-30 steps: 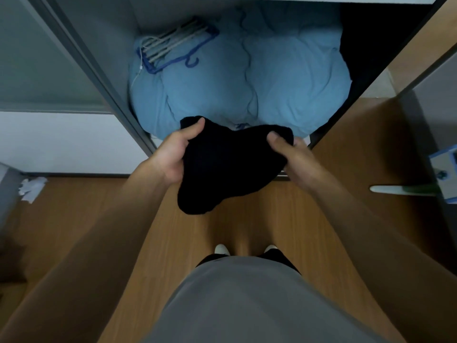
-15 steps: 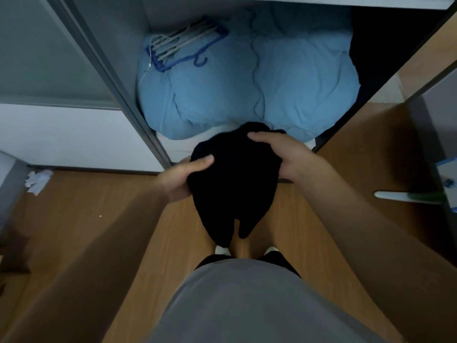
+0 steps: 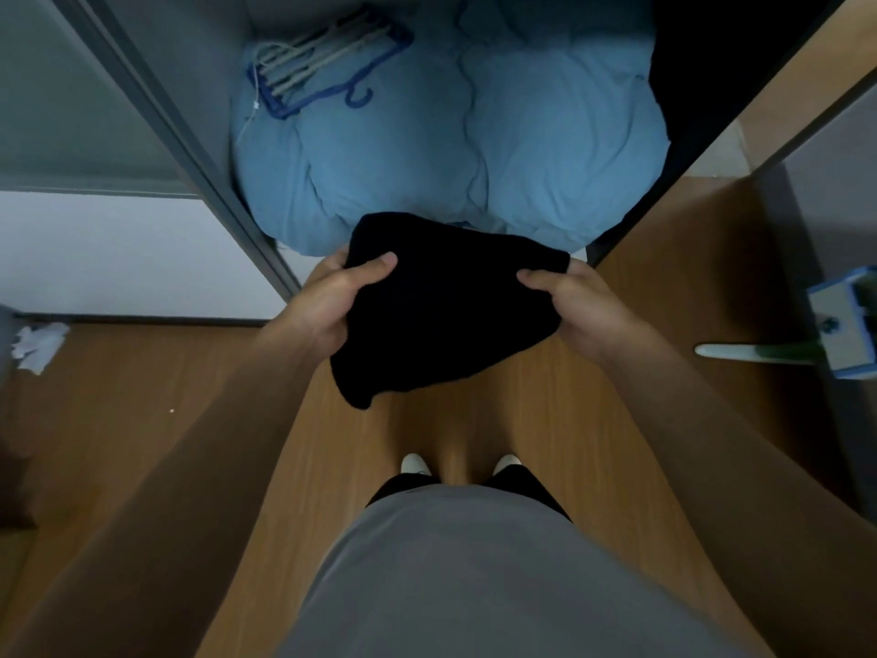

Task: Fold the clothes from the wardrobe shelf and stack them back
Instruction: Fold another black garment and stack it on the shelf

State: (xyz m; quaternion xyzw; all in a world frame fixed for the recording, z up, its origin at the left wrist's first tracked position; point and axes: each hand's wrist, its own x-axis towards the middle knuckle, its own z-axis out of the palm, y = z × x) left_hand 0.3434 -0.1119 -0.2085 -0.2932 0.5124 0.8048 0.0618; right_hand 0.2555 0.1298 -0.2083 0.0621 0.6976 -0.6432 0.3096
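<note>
Two grips, left grip (image 3: 327, 306) and right grip (image 3: 583, 315), pinch a black cloth (image 3: 446, 311).
Its loose 7 o'clock corner may flop open.

Dim, flat indoor light lying over whole scene. Black garment (image 3: 446, 306) reading as near-featureless dark mass, its folds getting lost. Blue duvet (image 3: 474, 149) catching most light, creases showing as soft shading. Wardrobe's right inner side (image 3: 702, 64) sinking into deep shadow. Wide-angle lens slanting wardrobe frame (image 3: 190, 149) and stretching left forearm (image 3: 166, 491) and right forearm (image 3: 735, 467) toward lower corners. Grey shirt (image 3: 474, 586) at bottom looking soft, out of focus. Slight blur softening hangers (image 3: 327, 54).
</note>
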